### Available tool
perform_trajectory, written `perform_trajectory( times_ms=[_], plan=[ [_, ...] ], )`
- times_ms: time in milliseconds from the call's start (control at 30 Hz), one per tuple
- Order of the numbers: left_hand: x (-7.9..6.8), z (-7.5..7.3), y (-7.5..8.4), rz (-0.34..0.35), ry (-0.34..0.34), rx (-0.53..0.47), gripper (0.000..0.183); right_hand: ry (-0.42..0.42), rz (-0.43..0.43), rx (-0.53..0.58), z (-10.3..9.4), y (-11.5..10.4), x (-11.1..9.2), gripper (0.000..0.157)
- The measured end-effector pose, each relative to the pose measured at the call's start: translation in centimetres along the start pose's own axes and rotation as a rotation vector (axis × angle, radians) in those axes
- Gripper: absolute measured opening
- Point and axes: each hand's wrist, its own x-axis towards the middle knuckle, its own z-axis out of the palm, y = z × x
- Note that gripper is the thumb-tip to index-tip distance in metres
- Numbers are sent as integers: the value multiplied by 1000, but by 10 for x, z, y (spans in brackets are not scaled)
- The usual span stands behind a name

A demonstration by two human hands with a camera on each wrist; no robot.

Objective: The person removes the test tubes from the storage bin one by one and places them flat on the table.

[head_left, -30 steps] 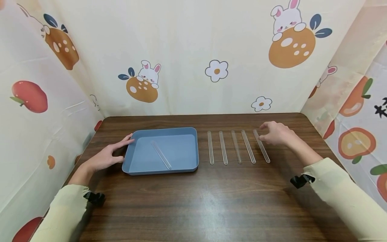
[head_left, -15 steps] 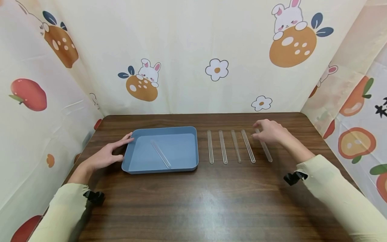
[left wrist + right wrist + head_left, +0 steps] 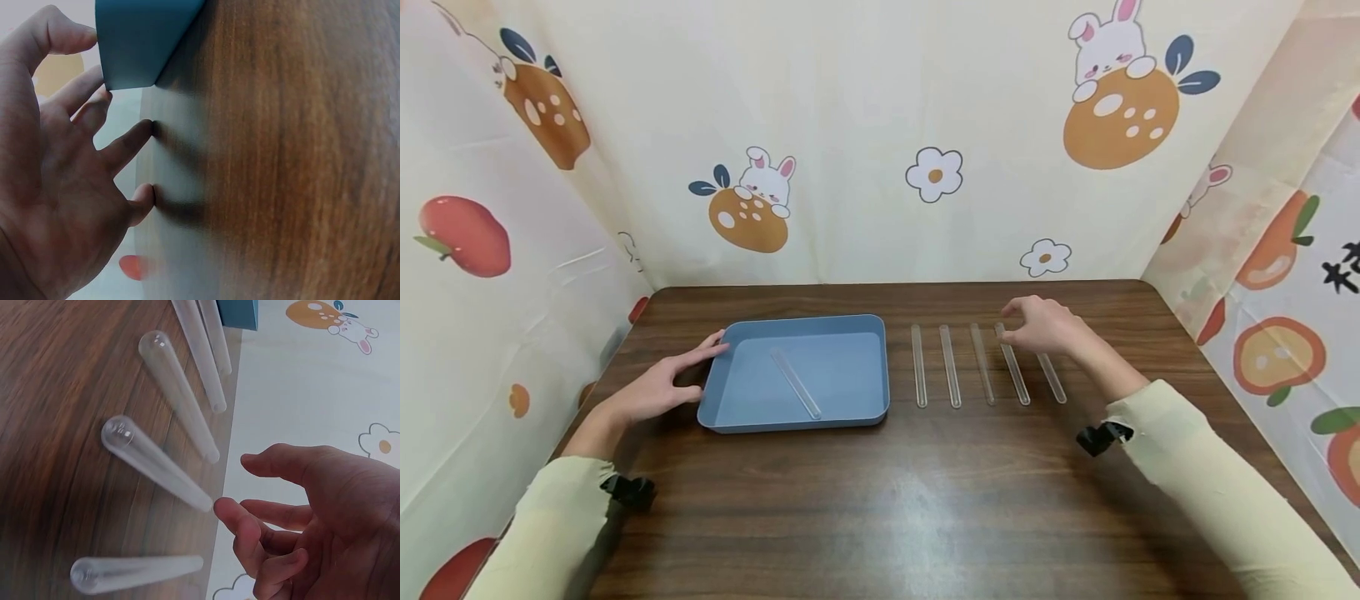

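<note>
My left hand [image 3: 658, 387] rests at the left side of a shallow blue tray [image 3: 850, 367]. Its thumb and fingers are spread and touch the tray's wall [image 3: 134, 47], with other fingertips down on the table. One clear test tube [image 3: 796, 385] lies slanted inside the tray. To the right, several more test tubes form a row, round ends toward me. Over the far end of the second tube from the right [image 3: 1017, 371] hovers my right hand [image 3: 1041, 323], thumb and fingers apart. In the right wrist view a fingertip [image 3: 225, 506] is at that tube's [image 3: 156, 462] far end; contact is unclear.
The rightmost test tube [image 3: 1052, 379] lies partly behind the right hand. Left of it in the row are further tubes [image 3: 982, 367]. A printed curtain [image 3: 850, 208] encloses the wooden table [image 3: 865, 508] at the back and both sides. Each sleeve carries a black wrist mount [image 3: 1103, 437].
My right hand has moved left, from the rightmost test tube to the one beside it. The left hand stays at the tray. The tubes and the tray look unmoved.
</note>
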Motion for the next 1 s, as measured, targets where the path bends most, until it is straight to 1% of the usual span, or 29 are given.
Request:
perform_trajectory(
  times_ms=[167,267,567,733,1000],
  plan=[
    [-4,-1,-1,-2,7,11,76,-17,-14,6,2,-13,7,61],
    [-5,-2,1,-5,6,7,76,-12,-24,7,4,-20,9,61],
    [-2,-2,0,-5,3,12,76,-13,-62,10,11,-42,16,59],
    [-1,-1,1,2,4,13,76,-23,-67,5,13,-52,21,60],
    [1,1,0,-9,2,2,77,-34,-85,4,17,-69,27,59]
  ],
)
